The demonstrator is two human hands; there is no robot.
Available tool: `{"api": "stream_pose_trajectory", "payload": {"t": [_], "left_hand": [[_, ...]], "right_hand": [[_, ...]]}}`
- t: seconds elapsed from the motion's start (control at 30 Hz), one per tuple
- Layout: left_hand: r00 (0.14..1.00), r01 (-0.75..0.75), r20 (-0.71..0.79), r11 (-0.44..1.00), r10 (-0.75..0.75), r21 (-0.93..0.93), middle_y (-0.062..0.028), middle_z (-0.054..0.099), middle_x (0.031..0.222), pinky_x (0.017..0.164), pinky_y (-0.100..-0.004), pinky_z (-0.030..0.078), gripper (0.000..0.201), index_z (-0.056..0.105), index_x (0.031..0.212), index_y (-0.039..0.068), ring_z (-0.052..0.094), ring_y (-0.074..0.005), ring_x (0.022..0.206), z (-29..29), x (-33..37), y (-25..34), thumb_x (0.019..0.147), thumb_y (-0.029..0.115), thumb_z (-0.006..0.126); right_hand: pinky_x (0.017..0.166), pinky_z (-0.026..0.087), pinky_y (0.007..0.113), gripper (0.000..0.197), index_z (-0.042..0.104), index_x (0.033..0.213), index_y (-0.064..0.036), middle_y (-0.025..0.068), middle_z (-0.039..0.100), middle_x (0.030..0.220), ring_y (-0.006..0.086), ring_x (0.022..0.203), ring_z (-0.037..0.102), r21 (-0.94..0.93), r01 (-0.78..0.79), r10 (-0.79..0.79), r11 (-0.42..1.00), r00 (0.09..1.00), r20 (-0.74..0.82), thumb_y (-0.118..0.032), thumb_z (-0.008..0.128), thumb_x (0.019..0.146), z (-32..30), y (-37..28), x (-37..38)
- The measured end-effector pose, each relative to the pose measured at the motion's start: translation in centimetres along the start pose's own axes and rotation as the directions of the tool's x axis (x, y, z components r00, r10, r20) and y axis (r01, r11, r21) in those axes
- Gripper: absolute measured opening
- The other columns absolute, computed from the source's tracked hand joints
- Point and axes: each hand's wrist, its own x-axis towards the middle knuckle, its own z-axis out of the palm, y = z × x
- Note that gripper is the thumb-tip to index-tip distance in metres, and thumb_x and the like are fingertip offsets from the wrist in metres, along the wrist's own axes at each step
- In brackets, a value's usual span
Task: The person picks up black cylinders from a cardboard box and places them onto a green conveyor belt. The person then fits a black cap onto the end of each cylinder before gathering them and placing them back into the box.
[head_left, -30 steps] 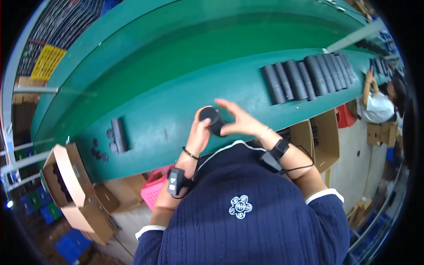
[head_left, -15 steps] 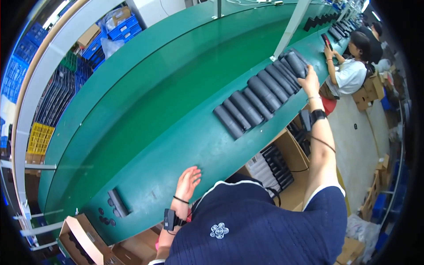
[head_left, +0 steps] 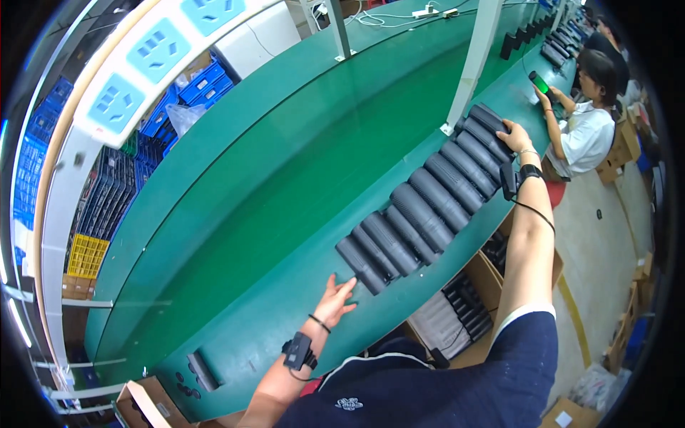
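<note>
Black ribbed cylinders [head_left: 428,214] lie side by side in a long slanting row on the green table [head_left: 300,278]. My right hand [head_left: 517,137] is at the far right end of the row, its fingers closed around the near end of the last black cylinder [head_left: 486,120]. Close to the row's left end is my left hand [head_left: 335,301], holding nothing, with its fingers spread. Its fingertips are just beside the leftmost cylinder [head_left: 360,264]; whether they touch it I cannot tell. Each wrist wears a strapped black device.
A single black cylinder [head_left: 203,369] and several small black discs [head_left: 187,391] lie at the table's left end, by a cardboard box [head_left: 153,405]. An open carton [head_left: 439,324] stands under the near edge. A grey post [head_left: 471,71] rises behind the row. Another person [head_left: 589,114] works at right.
The row has slid left and toward me. The cylinder that my right hand held tilted at the far end now lies in line. My left hand has reached toward the row, fingers spreading.
</note>
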Motion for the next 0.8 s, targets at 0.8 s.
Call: {"api": "stream_pose_trajectory", "payload": {"t": [0.8], "left_hand": [[0.988,0.151,-0.050,0.971,-0.144,0.188,-0.0224,0.016,0.148,0.090,-0.0702,0.038,0.102,-0.015,0.142,0.018,0.034,-0.0446,0.129,6.4,4.9,3.6,0.086,0.042,0.067]], "right_hand": [[0.108,0.032,0.040,0.059,0.057,0.129,-0.0194,0.0245,0.044,0.134,0.0355,0.131,0.037,0.358,-0.074,0.073,0.931,0.997,0.018,-0.049,0.068,0.079,7.1,16.5,10.3]]}}
